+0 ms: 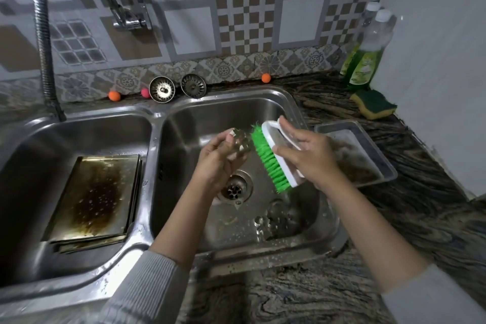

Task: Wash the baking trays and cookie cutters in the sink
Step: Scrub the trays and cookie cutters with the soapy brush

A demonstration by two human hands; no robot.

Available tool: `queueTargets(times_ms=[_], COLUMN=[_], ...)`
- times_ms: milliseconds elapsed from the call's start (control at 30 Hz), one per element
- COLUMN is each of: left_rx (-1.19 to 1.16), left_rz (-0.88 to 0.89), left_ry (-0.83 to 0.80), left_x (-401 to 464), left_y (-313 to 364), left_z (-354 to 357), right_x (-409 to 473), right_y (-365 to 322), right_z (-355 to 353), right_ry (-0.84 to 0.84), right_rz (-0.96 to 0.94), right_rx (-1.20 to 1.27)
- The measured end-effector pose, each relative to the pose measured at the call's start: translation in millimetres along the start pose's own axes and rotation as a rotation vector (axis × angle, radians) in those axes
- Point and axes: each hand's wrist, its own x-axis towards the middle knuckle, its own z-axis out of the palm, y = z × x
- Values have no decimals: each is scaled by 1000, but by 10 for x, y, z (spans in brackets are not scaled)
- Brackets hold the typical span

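Head view: we see a double steel sink [157,116] set into a dark marbled surface [434,192]. Over the right basin, the left hand [221,163] has its fingers curled round a small metal cookie cutter [240,141] with a scalloped edge, held above the drain [234,188]. The right hand [307,158] grips the white back of a scrub brush [276,155], whose green bristles touch the cutter's right side.

In the left basin we find a stack of baking trays [100,197], lying tilted, the top one stained dark brown and dotted with water drops. Another tray [368,160], grey and soiled, rests on the surface just right of the sink, partly behind the right hand. On the right basin's floor lies some more metalware [278,216], too blurred for us to name.

Along the back rim stand two sink strainers [177,87], with small orange balls [114,95] to either side. In the far right corner we see two bottles of green dish liquid [368,55] and a yellow-and-green sponge [373,104]. A tap [131,18] is fixed to the tiled wall.
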Motion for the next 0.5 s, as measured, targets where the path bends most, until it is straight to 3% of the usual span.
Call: queueTargets(times_ms=[133, 267, 400, 500], left_rx=[56, 51, 44, 100], left_rz=[-14, 18, 29, -26], left_ry=[-57, 68, 176, 174], left_x=[-72, -40, -54, -30], left_y=[-98, -33, -2, 6], left_z=[74, -15, -222, -344], right_x=[198, -21, -269, -250], right_y=[-151, -40, 187, 226], right_z=[191, 464, 441, 334], right_ry=[57, 48, -99, -77], right_rz=[-18, -15, 48, 107], right_rx=[27, 20, -5, 9])
